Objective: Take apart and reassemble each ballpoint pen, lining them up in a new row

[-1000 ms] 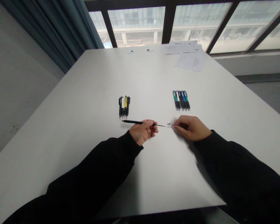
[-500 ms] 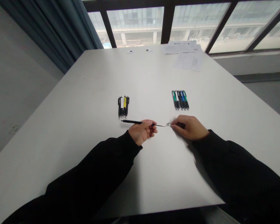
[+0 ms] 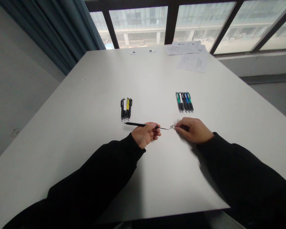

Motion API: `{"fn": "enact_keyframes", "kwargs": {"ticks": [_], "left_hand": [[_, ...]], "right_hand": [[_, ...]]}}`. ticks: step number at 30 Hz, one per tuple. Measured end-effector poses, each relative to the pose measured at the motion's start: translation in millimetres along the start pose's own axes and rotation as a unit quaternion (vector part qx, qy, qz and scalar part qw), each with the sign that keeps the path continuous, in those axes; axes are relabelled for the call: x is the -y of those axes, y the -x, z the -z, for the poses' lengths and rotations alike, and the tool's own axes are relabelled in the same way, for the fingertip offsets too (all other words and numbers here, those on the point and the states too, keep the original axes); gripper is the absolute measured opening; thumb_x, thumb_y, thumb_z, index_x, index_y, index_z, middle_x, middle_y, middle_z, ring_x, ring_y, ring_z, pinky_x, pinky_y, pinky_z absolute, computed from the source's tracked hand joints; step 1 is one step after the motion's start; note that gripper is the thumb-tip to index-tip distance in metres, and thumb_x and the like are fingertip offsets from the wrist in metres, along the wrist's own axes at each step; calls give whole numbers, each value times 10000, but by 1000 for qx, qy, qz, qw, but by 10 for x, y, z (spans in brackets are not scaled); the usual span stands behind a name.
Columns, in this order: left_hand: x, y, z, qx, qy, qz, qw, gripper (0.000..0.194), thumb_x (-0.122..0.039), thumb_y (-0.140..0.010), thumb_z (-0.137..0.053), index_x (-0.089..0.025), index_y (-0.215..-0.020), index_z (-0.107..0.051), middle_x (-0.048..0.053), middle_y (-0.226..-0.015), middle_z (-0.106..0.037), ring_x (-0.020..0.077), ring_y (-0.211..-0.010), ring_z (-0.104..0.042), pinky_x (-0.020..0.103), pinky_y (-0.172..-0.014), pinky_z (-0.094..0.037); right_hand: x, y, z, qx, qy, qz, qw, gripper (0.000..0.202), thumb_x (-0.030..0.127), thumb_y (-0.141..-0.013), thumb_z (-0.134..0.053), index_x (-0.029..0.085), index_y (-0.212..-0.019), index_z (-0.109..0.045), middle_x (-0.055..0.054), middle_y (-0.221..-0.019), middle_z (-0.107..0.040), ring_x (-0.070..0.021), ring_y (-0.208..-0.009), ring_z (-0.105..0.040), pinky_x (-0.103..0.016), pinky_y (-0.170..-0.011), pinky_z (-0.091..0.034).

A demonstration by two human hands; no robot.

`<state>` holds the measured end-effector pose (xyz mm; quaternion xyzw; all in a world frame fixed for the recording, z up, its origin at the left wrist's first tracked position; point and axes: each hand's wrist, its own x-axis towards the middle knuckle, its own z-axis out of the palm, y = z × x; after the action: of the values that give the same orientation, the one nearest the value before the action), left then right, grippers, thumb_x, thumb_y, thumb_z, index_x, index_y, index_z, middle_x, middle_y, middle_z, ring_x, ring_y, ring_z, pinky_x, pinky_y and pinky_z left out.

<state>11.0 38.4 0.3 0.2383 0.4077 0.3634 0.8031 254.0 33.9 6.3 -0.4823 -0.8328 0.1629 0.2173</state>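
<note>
My left hand (image 3: 146,135) holds a black pen body (image 3: 134,124) between thumb and fingers, with a thin refill (image 3: 164,128) sticking out to the right. My right hand (image 3: 194,129) is pinched at a small, light-coloured piece (image 3: 171,127) just beyond the refill's tip; a narrow gap seems to lie between them. Above my left hand, a row of pens (image 3: 126,109) in black, white and yellow lies side by side. Another row of pens (image 3: 184,102), green, white, black and blue, rests above my right hand.
The white table (image 3: 154,178) stretches to the windows. Printed papers (image 3: 192,60) lie at its far right. Two small white items with dark centres, one of them a disc (image 3: 152,51), sit near the far edge. A blue curtain (image 3: 73,28) hangs at the left.
</note>
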Motion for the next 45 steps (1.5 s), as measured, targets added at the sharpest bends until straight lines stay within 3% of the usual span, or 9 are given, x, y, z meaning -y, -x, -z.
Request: {"fn": "enact_keyframes", "kwargs": {"ticks": [17,23,30,40,45], "left_hand": [[-9,1,-9,-5,-3,7,1000,118,-209,-782,-641,-92,-801,-636,45,-665,-612,118,-583,-605,217,-543,-444],[-2,2,-5,15,-14,5,1000,135,-221,-779,-660,-95,-824,-638,45,-689,-622,119,-609,-616,215,-559,-449],[13,-3,2,33,-22,8,999,169,-225,-764,-689,-87,-854,-651,56,-716,-638,133,-637,-639,214,-562,-463],[-18,6,1,-16,11,-34,999,189,-231,-763,-680,-113,-899,-623,5,-654,-604,111,-581,-610,199,-524,-445],[-25,10,1,-6,6,-33,999,203,-248,-755,-689,-126,-894,-606,4,-649,-608,117,-582,-610,204,-529,-441]], "right_hand": [[-16,10,2,-14,-17,7,1000,118,259,-832,-626,169,-860,-698,-39,-724,-641,-150,-627,-571,-284,-628,-444],[193,41,-3,-84,-104,20,991,137,300,-835,-658,166,-861,-671,-20,-711,-593,-99,-523,-489,-250,-524,-416],[383,55,-55,-50,-144,37,988,128,277,-894,-572,185,-891,-662,-40,-757,-616,-117,-587,-517,-254,-562,-437],[-210,93,235,73,-122,-50,989,236,382,-879,-552,172,-790,-613,-17,-663,-576,-133,-575,-490,-257,-546,-402],[-220,109,215,99,-100,-37,989,219,359,-862,-567,166,-794,-645,-13,-641,-591,-135,-575,-507,-259,-557,-399]]}}
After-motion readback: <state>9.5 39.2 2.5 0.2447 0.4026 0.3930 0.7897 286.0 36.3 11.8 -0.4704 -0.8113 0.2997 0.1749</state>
